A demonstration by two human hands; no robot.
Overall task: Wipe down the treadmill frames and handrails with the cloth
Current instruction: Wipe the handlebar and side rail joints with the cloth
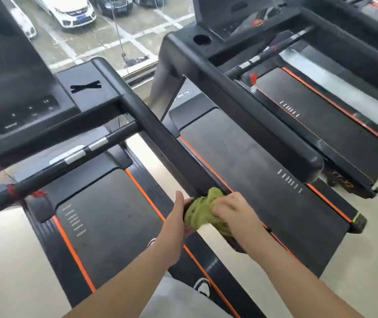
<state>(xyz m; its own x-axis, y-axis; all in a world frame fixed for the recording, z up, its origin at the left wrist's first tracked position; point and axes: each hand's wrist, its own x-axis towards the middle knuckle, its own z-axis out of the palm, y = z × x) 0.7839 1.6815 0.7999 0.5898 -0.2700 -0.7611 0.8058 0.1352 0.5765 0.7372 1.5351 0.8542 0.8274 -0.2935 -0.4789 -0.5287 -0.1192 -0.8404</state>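
Note:
A crumpled green cloth [200, 210] sits over the near end of the black handrail [151, 125], which runs from the console down toward me. My right hand [231, 211] grips the cloth from the right, with its fingers curled over it and pressing it onto the rail. My left hand [179, 212] lies with straight fingers against the rail's left side, beside the cloth. The rail belongs to the left treadmill; its belt [112, 216] with orange edge stripes lies below.
The left treadmill's console [23, 111] and a cross bar [73, 157] with silver sensors are at the left. A second treadmill [263, 171] lies right of the rail, with its own handrail [240, 111] and console. A third is at the far right. A window shows parked cars.

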